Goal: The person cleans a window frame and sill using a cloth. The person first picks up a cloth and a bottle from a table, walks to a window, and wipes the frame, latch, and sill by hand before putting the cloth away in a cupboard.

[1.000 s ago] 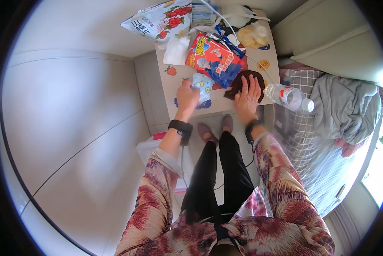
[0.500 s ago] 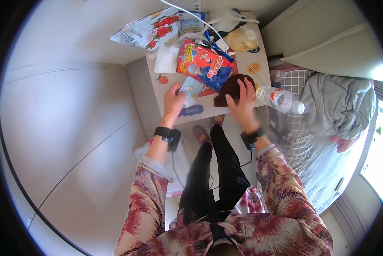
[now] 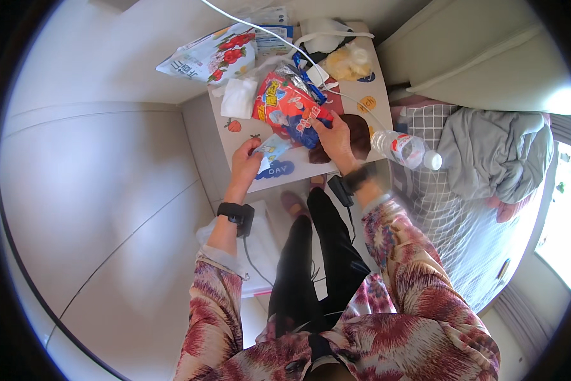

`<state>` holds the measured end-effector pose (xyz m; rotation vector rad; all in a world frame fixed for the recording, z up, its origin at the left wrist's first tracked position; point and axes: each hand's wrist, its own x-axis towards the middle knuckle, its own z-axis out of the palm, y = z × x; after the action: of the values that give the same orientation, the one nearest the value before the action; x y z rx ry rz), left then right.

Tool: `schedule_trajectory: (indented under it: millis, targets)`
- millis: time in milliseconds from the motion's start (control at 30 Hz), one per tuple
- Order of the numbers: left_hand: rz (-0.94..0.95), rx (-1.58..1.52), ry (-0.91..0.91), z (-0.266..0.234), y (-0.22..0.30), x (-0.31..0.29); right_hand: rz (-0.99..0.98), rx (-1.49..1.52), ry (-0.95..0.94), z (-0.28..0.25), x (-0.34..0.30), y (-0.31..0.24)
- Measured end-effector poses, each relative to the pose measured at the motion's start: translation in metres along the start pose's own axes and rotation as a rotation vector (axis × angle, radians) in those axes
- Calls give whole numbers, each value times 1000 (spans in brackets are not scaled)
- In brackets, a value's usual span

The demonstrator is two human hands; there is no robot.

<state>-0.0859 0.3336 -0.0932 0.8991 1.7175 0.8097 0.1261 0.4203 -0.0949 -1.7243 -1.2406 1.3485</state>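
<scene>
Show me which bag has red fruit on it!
The white bag, farthest left. The red-and-blue packet by the right hand shows a cartoon figure instead.

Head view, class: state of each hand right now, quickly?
Left hand: closed, holding the light-blue patterned item.
Right hand: at the red-and-blue packet; whether it grips cannot be told.

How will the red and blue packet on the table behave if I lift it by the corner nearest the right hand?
The red and blue packet will probably flex and sag, since its film looks creased. Its glossy sheen suggests it could be slightly slippery. Its contents are hidden, so I can't judge its weight.
</scene>
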Motion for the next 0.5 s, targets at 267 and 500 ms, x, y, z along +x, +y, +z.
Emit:
schedule_trajectory:
  millis: [267, 500]
  targets:
    - [-80, -1, -46, -11, 4, -7, -43, 116, -67, 1, -11, 16]
    - [122, 116, 54, 3, 4, 5, -406, -215, 300, 15, 9, -6]
